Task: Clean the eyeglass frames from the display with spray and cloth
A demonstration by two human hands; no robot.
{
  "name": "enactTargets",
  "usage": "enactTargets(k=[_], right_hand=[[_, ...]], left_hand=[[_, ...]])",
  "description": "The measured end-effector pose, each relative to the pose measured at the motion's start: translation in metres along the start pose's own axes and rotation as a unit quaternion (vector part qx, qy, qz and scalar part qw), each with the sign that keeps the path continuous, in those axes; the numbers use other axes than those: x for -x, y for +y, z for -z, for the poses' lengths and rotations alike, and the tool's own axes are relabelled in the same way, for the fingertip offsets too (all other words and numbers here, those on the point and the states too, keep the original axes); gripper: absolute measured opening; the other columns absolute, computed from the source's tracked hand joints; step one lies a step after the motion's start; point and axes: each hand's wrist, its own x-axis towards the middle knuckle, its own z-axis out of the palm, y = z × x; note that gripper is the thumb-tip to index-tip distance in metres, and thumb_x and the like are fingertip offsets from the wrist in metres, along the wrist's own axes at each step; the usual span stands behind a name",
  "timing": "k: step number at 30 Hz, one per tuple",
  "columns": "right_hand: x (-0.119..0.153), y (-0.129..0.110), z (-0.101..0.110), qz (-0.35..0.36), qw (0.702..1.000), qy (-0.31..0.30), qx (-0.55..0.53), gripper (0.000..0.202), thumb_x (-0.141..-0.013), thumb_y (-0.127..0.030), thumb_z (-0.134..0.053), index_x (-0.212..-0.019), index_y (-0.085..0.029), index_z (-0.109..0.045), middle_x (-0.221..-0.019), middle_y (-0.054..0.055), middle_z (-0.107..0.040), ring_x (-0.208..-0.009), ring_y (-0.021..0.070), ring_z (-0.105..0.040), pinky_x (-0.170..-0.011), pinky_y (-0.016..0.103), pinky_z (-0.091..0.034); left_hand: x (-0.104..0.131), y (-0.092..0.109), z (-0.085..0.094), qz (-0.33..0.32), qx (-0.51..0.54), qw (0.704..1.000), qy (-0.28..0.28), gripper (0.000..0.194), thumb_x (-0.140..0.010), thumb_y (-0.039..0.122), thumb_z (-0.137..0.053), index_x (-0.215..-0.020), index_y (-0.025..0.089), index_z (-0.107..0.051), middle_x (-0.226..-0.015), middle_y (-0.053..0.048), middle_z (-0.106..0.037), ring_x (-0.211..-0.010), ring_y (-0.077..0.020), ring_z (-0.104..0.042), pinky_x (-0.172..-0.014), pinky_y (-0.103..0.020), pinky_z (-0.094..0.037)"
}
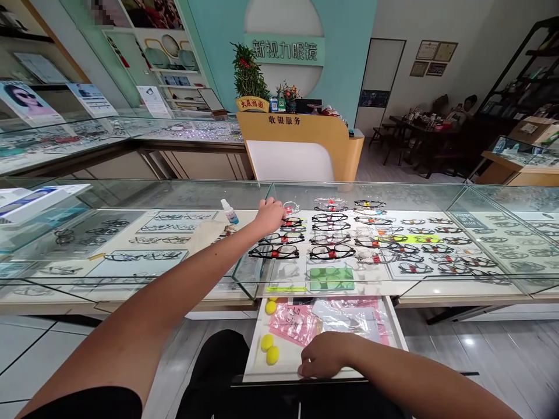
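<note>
The left hand [271, 216], its arm stretched over the glass display counter [286, 270], is at the back of the left column of eyeglasses [275, 252], just beside a clear-framed pair [289, 210]. Its fingers are bent and point down; their tips are hidden, so I cannot tell whether they have hold of a frame. The right hand [325, 354] is low over the front part of the pulled-out drawer [289, 359], with its fingers loosely curled and the thumb near them; whether anything is between them cannot be told. In the drawer, pink packets [292, 319] and clear plastic wrapping [349, 319] lie beyond this hand, and yellow rounded pieces [272, 355] lie along the left side. Most of the eyeglasses near the left hand carry red tags and are set in columns, one pair behind another. A green sheet [332, 279] lies in front of the middle column. A small spray bottle [230, 212] with blue at its base leans to the left of the left hand. Beyond the counter is a wooden reception desk [297, 131] bearing a leafy potted plant [251, 75].
</note>
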Motion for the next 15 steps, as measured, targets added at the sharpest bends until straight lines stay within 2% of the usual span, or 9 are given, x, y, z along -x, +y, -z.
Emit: enactTargets(k=[6, 10, 15], right_hand=[[-0.001, 0.001, 0.001, 0.0, 1.0, 0.003, -0.002, 0.056, -0.102, -0.054, -0.044, -0.13, -0.016, -0.076, -0.131, 0.021, -0.077, -0.126, 0.0434, -0.072, -0.097, 0.054, -0.059], [-0.002, 0.002, 0.0, -0.001, 1.0, -0.001, -0.001, 0.056, -0.102, -0.055, -0.044, -0.129, -0.018, -0.076, -0.131, 0.02, -0.077, -0.126, 0.0422, -0.072, -0.097, 0.053, -0.059], [-0.001, 0.002, 0.001, 0.0, 1.0, 0.002, 0.002, 0.056, -0.102, -0.056, -0.044, -0.128, -0.018, -0.076, -0.131, 0.02, -0.077, -0.125, 0.0413, -0.072, -0.096, 0.053, -0.059]], left_hand=[[-0.004, -0.004, -0.011, -0.004, -0.022, 1.0, -0.008, 0.026, -0.085, 0.047, -0.07, -0.086, 0.022, -0.074, -0.115, -0.017, -0.069, -0.121, -0.0397, -0.044, -0.103, -0.054, -0.032], [-0.004, -0.005, -0.013, -0.015, -0.026, 0.999, -0.013, 0.019, -0.083, 0.041, -0.07, -0.086, 0.022, -0.073, -0.115, -0.016, -0.068, -0.121, -0.0384, -0.045, -0.103, -0.053, -0.031], [-0.01, -0.011, -0.002, -0.02, -0.009, 1.0, -0.01, 0.033, -0.076, 0.044, -0.073, -0.101, 0.023, -0.068, -0.116, -0.016, -0.068, -0.121, -0.0399, -0.047, -0.101, -0.052, -0.032]])
